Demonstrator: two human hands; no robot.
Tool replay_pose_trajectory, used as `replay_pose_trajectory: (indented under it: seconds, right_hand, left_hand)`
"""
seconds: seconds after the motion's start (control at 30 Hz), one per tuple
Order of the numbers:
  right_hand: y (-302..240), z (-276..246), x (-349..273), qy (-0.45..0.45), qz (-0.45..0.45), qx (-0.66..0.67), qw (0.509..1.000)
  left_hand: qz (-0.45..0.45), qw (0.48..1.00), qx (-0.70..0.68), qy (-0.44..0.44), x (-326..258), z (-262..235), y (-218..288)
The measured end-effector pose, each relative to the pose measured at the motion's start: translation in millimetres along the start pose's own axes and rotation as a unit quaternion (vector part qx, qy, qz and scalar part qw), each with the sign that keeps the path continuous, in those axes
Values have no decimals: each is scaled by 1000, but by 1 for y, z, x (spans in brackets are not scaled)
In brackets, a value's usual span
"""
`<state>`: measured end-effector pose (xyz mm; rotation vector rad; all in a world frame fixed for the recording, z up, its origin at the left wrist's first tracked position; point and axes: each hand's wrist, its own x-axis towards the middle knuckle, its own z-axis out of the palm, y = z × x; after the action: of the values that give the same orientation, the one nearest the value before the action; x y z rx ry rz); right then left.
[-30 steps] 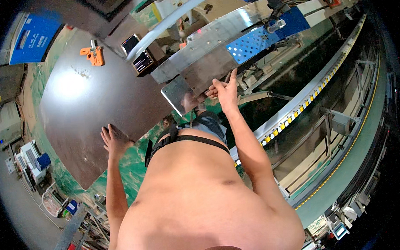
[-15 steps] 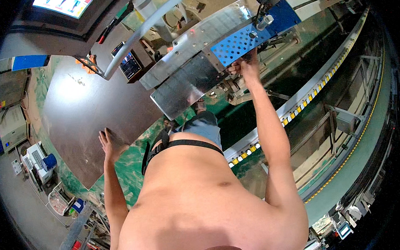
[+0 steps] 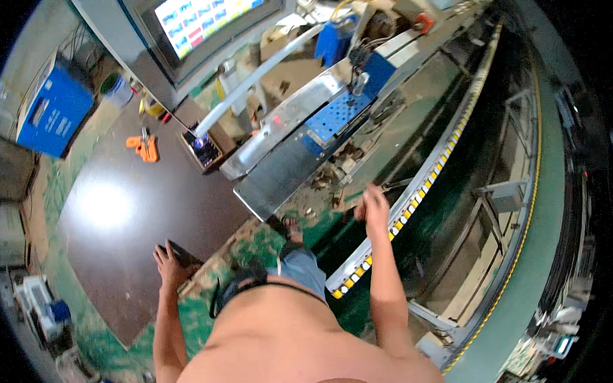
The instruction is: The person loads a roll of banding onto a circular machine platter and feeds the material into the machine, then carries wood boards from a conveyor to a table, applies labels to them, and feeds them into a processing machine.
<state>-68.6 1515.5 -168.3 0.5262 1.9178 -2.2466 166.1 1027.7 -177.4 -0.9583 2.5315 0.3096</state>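
My left hand [image 3: 169, 262] lies flat with fingers spread on the near corner of a large dark glossy sheet [image 3: 123, 213] on the floor. My right hand [image 3: 374, 209] hangs in the air, empty with loosely opened fingers, just left of the machine's yellow-and-black striped rail [image 3: 422, 186]. Above and to the left of the right hand are a grey metal plate [image 3: 285, 175] and a blue perforated plate [image 3: 334, 115] on the machine. My bare torso and one sandalled foot [image 3: 291, 226] fill the lower middle.
A control screen [image 3: 210, 11] stands at the top, with a white pipe [image 3: 260, 74] slanting below it. A small lit box [image 3: 202, 148] and an orange tool [image 3: 144, 147] sit by the sheet's far edge. A blue cabinet [image 3: 53, 107] stands far left. Green machine framing curves along the right.
My right hand has come down and back from the blue perforated plate to beside the striped rail. My left hand stays on the dark sheet. The view has tilted up, showing the screen.
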Motion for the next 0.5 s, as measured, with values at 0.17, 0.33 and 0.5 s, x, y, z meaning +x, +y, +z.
replay_pose_trajectory:
  seconds: [0.17, 0.33, 0.5]
  right_hand:
    - [49, -76, -206, 209, 75, 5, 975]
    - [99, -127, -391, 343, 99, 42, 933]
    - [134, -159, -492, 381, 98, 1, 919]
  left_hand:
    - [341, 934, -48, 93, -8, -6, 68]
    - [461, 878, -7, -127, -96, -15, 160]
    - [649, 741, -166, -43, -122, 120, 132]
